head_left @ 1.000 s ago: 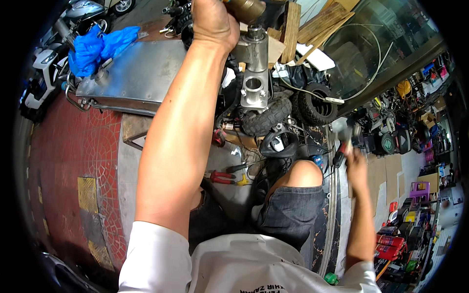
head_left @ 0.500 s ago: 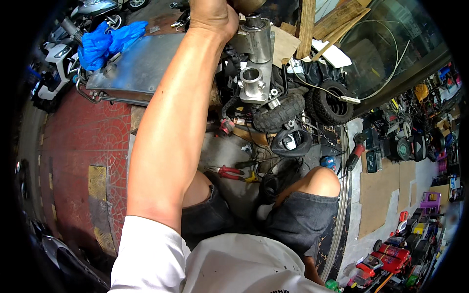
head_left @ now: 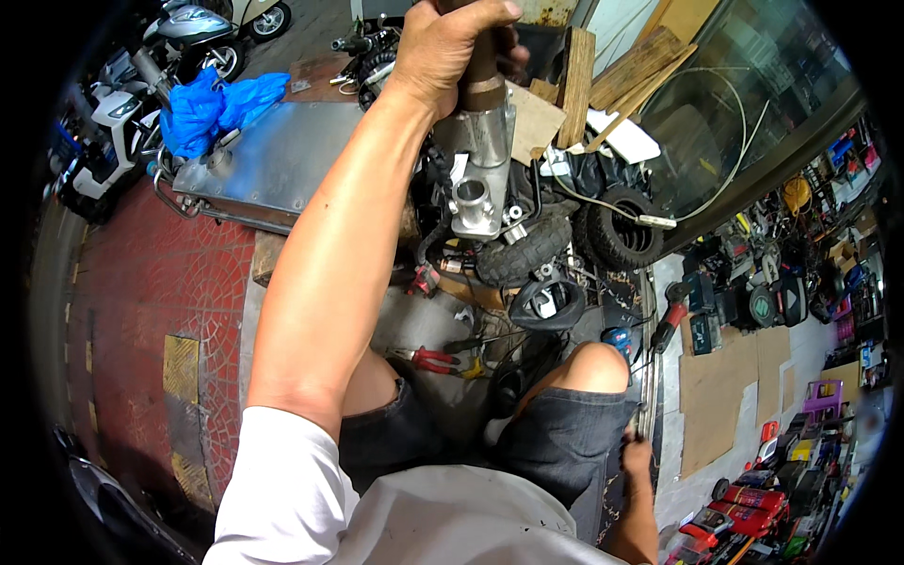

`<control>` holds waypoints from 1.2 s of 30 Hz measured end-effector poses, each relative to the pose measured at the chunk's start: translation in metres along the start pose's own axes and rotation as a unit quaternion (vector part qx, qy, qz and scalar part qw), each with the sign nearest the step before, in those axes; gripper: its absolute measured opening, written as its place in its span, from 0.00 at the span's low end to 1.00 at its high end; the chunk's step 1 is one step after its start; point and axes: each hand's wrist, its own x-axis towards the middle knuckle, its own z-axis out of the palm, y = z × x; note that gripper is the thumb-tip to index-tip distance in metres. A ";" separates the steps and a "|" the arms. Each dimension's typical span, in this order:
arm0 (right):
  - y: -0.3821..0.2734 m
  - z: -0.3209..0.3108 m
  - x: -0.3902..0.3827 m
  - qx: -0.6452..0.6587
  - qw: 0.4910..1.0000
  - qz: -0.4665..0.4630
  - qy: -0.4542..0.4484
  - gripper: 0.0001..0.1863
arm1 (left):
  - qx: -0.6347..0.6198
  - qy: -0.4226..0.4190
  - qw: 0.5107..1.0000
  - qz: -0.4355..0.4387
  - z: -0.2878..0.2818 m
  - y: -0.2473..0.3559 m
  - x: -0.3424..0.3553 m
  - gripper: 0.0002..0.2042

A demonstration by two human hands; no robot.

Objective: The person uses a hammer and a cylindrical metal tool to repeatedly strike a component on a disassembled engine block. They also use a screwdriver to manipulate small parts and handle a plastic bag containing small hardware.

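My left hand [head_left: 447, 52] grips a brown metal cylinder [head_left: 484, 66], which sits upright over a steel cylinder [head_left: 481, 139] on a bracket. Lower on that bracket is a hollow steel collar [head_left: 472, 209] with side bolts. Down at the right, beside my knee, my right hand [head_left: 637, 456] is closed around something partly hidden that I cannot make out. A red-and-black power tool [head_left: 672, 317] and a blue tool [head_left: 617, 347] lie above it. Red-handled pliers [head_left: 435, 361] lie on the floor between my legs.
A steel tank [head_left: 273, 165] carrying blue plastic bags [head_left: 193, 113] is at the left, near scooters [head_left: 188, 28]. Tyres [head_left: 617, 235], wooden boards [head_left: 576, 85] and a glass panel [head_left: 744, 122] crowd the right. Tools and cardboard [head_left: 716, 405] cover the right floor.
My right hand came down from the middle right to low beside my knee. My left hand stays on the brown cylinder, whose lower end now shows more over the steel cylinder.
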 end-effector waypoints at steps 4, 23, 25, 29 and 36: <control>-0.224 -0.102 -0.004 0.087 0.974 -0.190 0.083 0.25 | -0.048 0.066 0.997 0.002 -0.020 -0.004 0.004 0.10; -0.477 -0.182 -0.099 0.114 0.900 -0.416 0.058 0.19 | -0.023 0.034 0.999 -0.004 -0.012 0.005 0.005 0.10; -0.488 -0.184 -0.105 0.123 0.894 -0.428 0.056 0.21 | -0.014 0.025 0.999 0.017 -0.014 0.001 0.002 0.10; -0.518 -0.196 -0.126 0.123 0.893 -0.431 0.040 0.21 | -0.006 0.033 0.999 0.004 -0.017 -0.004 0.003 0.09; -0.617 -0.237 -0.170 0.127 0.833 -0.537 0.048 0.21 | -0.032 0.062 0.997 -0.020 -0.014 -0.005 -0.001 0.08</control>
